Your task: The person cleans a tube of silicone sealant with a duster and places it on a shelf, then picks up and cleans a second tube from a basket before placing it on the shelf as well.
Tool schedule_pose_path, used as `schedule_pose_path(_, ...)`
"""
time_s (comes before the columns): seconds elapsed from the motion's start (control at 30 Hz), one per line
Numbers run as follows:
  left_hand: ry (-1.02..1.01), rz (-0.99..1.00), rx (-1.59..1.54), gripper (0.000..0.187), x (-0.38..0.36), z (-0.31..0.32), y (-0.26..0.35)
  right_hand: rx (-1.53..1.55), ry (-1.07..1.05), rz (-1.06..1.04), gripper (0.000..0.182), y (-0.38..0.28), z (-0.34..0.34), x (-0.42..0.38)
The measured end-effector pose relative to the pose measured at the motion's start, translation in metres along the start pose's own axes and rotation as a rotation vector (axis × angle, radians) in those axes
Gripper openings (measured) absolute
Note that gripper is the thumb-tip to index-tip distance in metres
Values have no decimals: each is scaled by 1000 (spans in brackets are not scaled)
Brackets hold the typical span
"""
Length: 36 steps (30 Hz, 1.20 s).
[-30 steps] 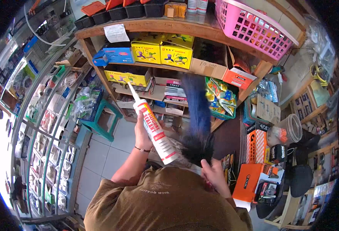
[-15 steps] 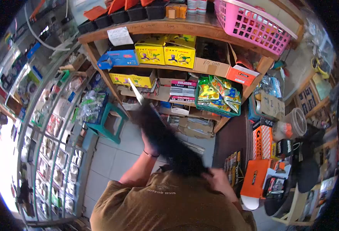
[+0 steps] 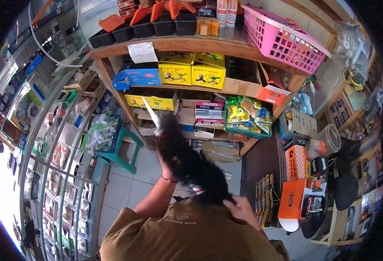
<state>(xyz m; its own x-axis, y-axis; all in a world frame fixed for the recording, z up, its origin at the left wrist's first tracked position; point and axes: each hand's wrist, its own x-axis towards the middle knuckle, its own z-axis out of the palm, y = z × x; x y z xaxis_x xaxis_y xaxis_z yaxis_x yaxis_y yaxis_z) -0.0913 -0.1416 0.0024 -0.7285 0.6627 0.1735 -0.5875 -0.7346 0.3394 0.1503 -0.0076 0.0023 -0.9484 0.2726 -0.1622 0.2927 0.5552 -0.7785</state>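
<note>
A long black fluffy duster (image 3: 200,167) with a pale pointed tip lies slantwise in front of my chest, its tip up and to the left. My left hand (image 3: 163,164) holds it from below near the pale end; the duster covers most of those fingers. At the lower right end my right hand (image 3: 242,209) is closed on the black fluff, thumb on top. Past the tip, a yellow box (image 3: 152,102) stands on the lower shelf.
Ahead stands a wooden shelf (image 3: 200,43) with yellow boxes (image 3: 175,69), a green basket (image 3: 248,128) of packets and a pink basket (image 3: 287,41). A glass display case (image 3: 61,174) and a green stool (image 3: 124,150) are at left. An orange box (image 3: 291,200) is at right.
The view has tilted up a little, so the shelf sits lower in it. Both hands keep hold of the duster, which is a little less blurred.
</note>
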Motion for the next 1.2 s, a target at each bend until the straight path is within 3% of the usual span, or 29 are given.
schedule_pose_path(0.1,60,-26,86,61,-6,2,13,96,56,-52,31,-25,14,7)
schedule_pose_path(0.13,386,38,68,60,-4,8,9,147,80,-80,33,-29,16,9)
schedule_pose_path(0.17,386,43,50,60,-6,-4,8,-12,-118,-119,37,-16,19,9)
schedule_pose_path(0.2,303,28,70,59,-11,-21,8,-22,-126,-111,37,-20,20,9)
schedule_pose_path(0.27,235,22,76,58,-21,-32,13,-27,-98,148,37,-37,24,12)
schedule_pose_path(0.3,310,20,81,55,-24,-28,19,221,54,150,36,-36,36,12)
schedule_pose_path(0.37,347,8,88,56,-29,-24,29,72,-42,50,37,-44,35,11)
schedule_pose_path(0.4,512,165,41,61,-21,-28,24,-63,-124,-54,38,-48,34,10)
schedule_pose_path(0.43,149,-27,-64,59,-21,-63,33,-72,-318,55,38,-51,30,10)
schedule_pose_path(0.47,-220,-217,-166,58,-22,-70,47,-80,-323,58,38,-51,33,9)
schedule_pose_path(0.53,244,93,-257,52,-35,-71,25,4,-83,95,31,-49,42,10)
schedule_pose_path(0.57,407,206,19,50,-27,-38,35,262,117,-46,33,-45,57,14)
schedule_pose_path(0.6,407,169,1,48,-32,-61,33,246,111,-43,33,-45,57,12)
schedule_pose_path(0.67,406,-30,-369,45,-35,-66,26,-125,-104,-269,33,-46,54,10)
schedule_pose_path(0.7,303,7,-40,48,-45,-32,42,-100,-281,-182,31,-47,49,9)
schedule_pose_path(0.73,238,162,-127,56,-36,-59,27,-100,-275,-180,31,-47,50,10)
schedule_pose_path(0.8,518,110,-123,63,-30,-37,36,139,-82,191,31,-48,56,11)
schedule_pose_path(0.83,262,23,-73,62,-44,-46,40,240,-15,258,33,-56,55,15)
schedule_pose_path(0.87,106,30,-134,61,-45,-46,43,233,-21,260,33,-56,53,18)
schedule_pose_path(0.93,205,73,-60,59,-43,-37,42,226,-189,217,33,-57,54,22)
schedule_pose_path(0.97,13,-18,-221,59,-45,-54,41,266,-218,104,33,-66,57,25)
schedule_pose_path(1.0,177,41,82,55,-43,-80,30,273,-218,103,33,-78,58,31)
schedule_pose_path(1.07,110,-90,-303,48,-43,-54,43,274,-276,201,31,-97,58,45)
schedule_pose_path(1.13,141,10,20,46,-31,-64,48,301,-262,221,30,-92,65,55)
schedule_pose_path(1.2,241,-41,5,51,-24,-59,56,212,-277,169,30,-95,69,61)
